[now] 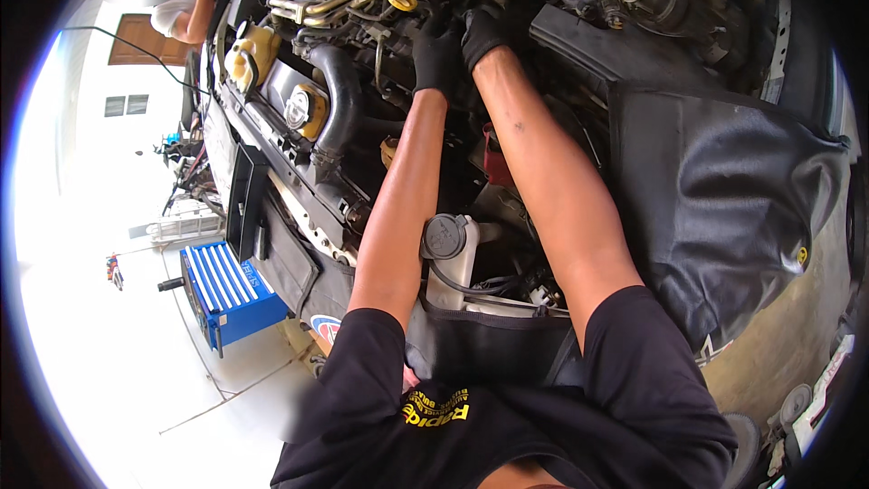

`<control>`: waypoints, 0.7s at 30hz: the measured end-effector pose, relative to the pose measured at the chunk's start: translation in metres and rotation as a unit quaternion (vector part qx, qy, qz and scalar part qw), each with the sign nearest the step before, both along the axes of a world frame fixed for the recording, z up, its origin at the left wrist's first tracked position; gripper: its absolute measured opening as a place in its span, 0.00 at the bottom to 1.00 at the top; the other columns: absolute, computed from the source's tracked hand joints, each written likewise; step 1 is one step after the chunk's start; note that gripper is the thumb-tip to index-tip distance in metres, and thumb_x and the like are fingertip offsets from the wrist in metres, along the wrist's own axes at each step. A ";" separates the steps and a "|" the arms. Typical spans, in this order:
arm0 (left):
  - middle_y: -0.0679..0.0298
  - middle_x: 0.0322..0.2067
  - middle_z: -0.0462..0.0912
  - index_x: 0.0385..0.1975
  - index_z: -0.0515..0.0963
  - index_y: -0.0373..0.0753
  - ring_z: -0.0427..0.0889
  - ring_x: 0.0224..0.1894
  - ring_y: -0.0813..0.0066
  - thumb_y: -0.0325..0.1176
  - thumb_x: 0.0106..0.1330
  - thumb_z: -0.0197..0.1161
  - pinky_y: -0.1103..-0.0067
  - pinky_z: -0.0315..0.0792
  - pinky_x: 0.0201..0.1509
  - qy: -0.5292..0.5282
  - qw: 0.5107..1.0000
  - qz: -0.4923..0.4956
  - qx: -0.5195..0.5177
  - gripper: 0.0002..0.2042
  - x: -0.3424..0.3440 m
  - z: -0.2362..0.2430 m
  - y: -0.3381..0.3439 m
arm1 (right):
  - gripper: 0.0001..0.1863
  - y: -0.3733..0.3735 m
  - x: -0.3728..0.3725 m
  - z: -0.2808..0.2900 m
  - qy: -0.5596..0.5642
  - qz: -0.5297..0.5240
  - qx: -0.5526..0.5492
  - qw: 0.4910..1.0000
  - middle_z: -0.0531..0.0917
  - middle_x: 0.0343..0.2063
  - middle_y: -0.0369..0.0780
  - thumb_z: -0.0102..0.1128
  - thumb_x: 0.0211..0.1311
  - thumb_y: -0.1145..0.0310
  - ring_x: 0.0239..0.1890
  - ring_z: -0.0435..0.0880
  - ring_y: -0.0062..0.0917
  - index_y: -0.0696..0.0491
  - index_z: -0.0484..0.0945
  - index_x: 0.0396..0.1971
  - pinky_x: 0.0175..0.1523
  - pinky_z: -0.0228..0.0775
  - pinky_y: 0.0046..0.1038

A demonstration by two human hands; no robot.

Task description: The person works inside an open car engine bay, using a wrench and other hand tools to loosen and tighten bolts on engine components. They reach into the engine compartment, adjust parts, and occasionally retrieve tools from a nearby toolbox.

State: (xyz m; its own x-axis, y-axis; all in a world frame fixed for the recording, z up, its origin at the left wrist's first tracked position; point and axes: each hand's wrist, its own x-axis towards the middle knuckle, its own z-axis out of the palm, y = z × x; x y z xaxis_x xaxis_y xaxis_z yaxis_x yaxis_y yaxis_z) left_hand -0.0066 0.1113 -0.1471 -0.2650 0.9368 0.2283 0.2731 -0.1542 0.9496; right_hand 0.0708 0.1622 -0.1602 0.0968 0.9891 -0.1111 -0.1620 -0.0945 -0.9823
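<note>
Both my arms reach far into a vehicle's engine bay, and each hand wears a black glove. My left hand (435,56) is down among the dark engine parts, just below a yellow ring-shaped handle (403,3). Close on its right, my right hand (482,34) reaches into the same shadowed spot. The fingers of both merge with the dark parts, so whatever they touch or hold is hidden. Metal pipes (348,7) run above and left of my left hand. A thick black hose (339,86) curves further left.
A capped white reservoir (450,263) sits between my forearms. Yellowed tanks (256,52) line the left side. Black covers (724,172) drape the right side and front edge. An open black case (246,199) and a blue tool cabinet (226,290) stand left. Another person (186,14) is at far left.
</note>
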 end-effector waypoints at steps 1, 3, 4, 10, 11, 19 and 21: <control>0.44 0.42 0.84 0.48 0.79 0.28 0.85 0.44 0.61 0.34 0.60 0.65 0.71 0.74 0.50 0.064 0.997 0.034 -0.005 0.19 -0.004 0.002 -0.009 | 0.12 -0.013 -0.009 0.006 0.097 -0.016 -0.037 0.994 0.83 0.44 0.52 0.51 0.64 0.71 0.49 0.82 0.40 0.57 0.81 0.42 0.50 0.72 0.35; 0.45 0.38 0.86 0.45 0.81 0.28 0.86 0.41 0.58 0.36 0.58 0.68 0.70 0.75 0.46 0.186 0.979 0.085 -0.012 0.19 0.004 0.020 -0.017 | 0.12 -0.005 -0.011 -0.027 0.007 -0.017 -0.002 1.000 0.82 0.45 0.52 0.51 0.64 0.71 0.50 0.82 0.40 0.56 0.81 0.43 0.50 0.72 0.35; 0.45 0.36 0.86 0.42 0.82 0.28 0.86 0.39 0.57 0.36 0.57 0.68 0.69 0.75 0.45 0.187 0.980 0.069 0.008 0.18 0.035 0.038 -0.002 | 0.13 0.044 0.018 -0.072 -0.186 -0.023 0.077 0.979 0.83 0.46 0.52 0.51 0.64 0.70 0.50 0.82 0.40 0.56 0.81 0.43 0.51 0.72 0.35; 0.40 0.32 0.84 0.34 0.82 0.26 0.85 0.38 0.48 0.38 0.58 0.64 0.64 0.75 0.42 0.184 0.977 0.096 0.044 0.17 0.036 0.033 -0.008 | 0.10 0.033 -0.013 -0.064 0.251 -0.057 0.134 0.957 0.82 0.39 0.39 0.55 0.66 0.69 0.41 0.79 0.27 0.53 0.81 0.43 0.46 0.73 0.29; 0.39 0.32 0.84 0.33 0.82 0.26 0.85 0.38 0.46 0.38 0.59 0.63 0.63 0.75 0.41 0.195 0.974 0.112 0.015 0.17 0.030 0.030 -0.006 | 0.10 0.026 -0.011 -0.055 0.184 -0.031 0.141 0.972 0.82 0.40 0.40 0.55 0.66 0.68 0.42 0.80 0.28 0.53 0.81 0.43 0.47 0.73 0.29; 0.36 0.30 0.82 0.31 0.81 0.24 0.83 0.40 0.40 0.42 0.63 0.57 0.60 0.74 0.41 0.149 0.971 0.162 -0.096 0.20 0.042 0.033 0.013 | 0.14 0.043 0.037 -0.059 -0.232 0.141 0.165 0.948 0.83 0.46 0.48 0.53 0.65 0.66 0.48 0.82 0.38 0.53 0.81 0.46 0.54 0.72 0.35; 0.37 0.30 0.83 0.31 0.81 0.25 0.84 0.39 0.42 0.43 0.64 0.56 0.61 0.74 0.41 0.130 0.974 0.149 -0.112 0.21 0.047 0.036 0.019 | 0.14 0.054 0.046 -0.067 -0.233 0.112 0.148 0.955 0.84 0.45 0.49 0.54 0.64 0.64 0.48 0.83 0.40 0.54 0.82 0.44 0.53 0.73 0.35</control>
